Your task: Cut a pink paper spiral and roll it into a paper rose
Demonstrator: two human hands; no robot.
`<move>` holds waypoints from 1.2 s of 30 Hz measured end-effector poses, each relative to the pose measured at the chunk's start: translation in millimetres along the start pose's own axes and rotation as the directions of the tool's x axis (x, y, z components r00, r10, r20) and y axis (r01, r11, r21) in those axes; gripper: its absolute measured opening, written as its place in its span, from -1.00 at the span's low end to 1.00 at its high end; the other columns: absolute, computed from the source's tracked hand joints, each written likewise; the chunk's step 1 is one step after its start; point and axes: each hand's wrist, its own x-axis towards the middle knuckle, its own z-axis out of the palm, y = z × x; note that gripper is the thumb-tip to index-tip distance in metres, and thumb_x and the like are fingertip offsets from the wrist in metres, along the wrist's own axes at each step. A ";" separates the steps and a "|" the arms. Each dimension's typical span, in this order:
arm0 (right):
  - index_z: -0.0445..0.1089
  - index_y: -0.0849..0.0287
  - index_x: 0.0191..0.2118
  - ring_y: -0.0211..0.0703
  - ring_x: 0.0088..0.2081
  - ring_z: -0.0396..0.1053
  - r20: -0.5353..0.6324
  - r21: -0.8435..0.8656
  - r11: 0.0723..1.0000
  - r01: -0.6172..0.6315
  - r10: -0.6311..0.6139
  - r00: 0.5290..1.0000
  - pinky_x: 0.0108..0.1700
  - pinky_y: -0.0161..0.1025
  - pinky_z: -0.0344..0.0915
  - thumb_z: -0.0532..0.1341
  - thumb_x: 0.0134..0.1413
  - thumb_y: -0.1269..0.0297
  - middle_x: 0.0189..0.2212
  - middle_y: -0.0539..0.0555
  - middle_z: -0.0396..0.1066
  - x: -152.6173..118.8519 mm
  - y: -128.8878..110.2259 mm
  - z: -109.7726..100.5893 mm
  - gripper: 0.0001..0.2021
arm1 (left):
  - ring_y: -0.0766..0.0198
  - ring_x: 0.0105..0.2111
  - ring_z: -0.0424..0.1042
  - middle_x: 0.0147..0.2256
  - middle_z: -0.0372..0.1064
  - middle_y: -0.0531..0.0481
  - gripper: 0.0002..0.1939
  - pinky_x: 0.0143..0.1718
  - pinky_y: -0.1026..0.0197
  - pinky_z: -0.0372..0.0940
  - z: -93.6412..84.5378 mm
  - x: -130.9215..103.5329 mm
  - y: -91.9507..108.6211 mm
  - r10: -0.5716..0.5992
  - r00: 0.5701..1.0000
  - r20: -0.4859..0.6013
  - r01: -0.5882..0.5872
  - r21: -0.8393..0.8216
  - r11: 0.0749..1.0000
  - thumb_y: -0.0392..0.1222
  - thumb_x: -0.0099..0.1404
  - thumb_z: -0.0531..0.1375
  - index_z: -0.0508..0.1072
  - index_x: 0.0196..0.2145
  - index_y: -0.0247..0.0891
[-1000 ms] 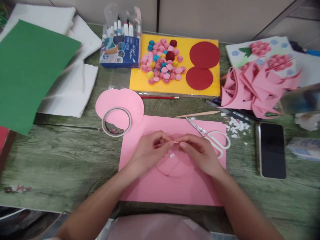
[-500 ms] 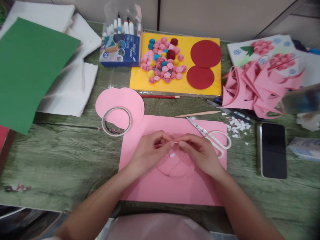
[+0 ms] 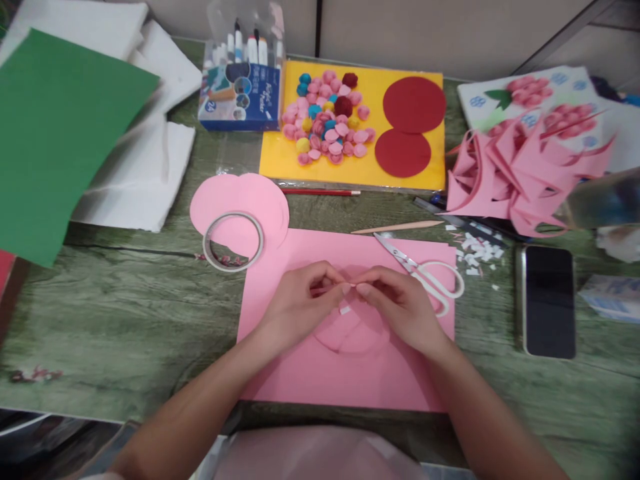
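My left hand (image 3: 310,297) and my right hand (image 3: 393,297) meet over a pink paper sheet (image 3: 280,377). Thumbs and fingertips of both are pinched together on a pink paper strip, most of it hidden by the fingers. Below them lies a pink paper circle (image 3: 367,337) with a curved cut line, and a small white piece (image 3: 345,310) sits near its upper part. White-handled scissors (image 3: 423,273) rest with blades part open on the sheet, just beyond my right hand. A roll of tape (image 3: 233,267) stands out to the left, partly over stacked pink circles (image 3: 240,200).
Behind lies a yellow sheet (image 3: 350,177) bearing rolled paper flowers and two red circles (image 3: 414,105). A marker box (image 3: 240,100) and green paper (image 3: 75,133) are at left. Pink offcuts (image 3: 520,173), white scraps (image 3: 477,253), a wooden stick (image 3: 400,227) and a phone (image 3: 549,300) lie right.
Both hands keep nearly the same pinched pose over the pink sheet. The view has shifted very slightly; nothing else has visibly moved.
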 end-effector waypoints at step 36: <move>0.44 0.10 -0.36 -0.33 -0.41 0.35 -0.020 0.010 1.000 -0.005 0.005 1.000 -0.39 -0.41 0.22 0.18 0.10 0.28 -0.46 -0.06 0.44 -0.1 -1.2 1.2 -0.89 | 0.42 -0.50 0.25 -0.51 0.28 0.09 -0.82 -0.46 0.35 0.16 -0.3 0.4 0.3 -0.003 1.000 0.005 0.003 0.002 1.000 -0.12 0.18 0.14 0.37 -0.45 -0.31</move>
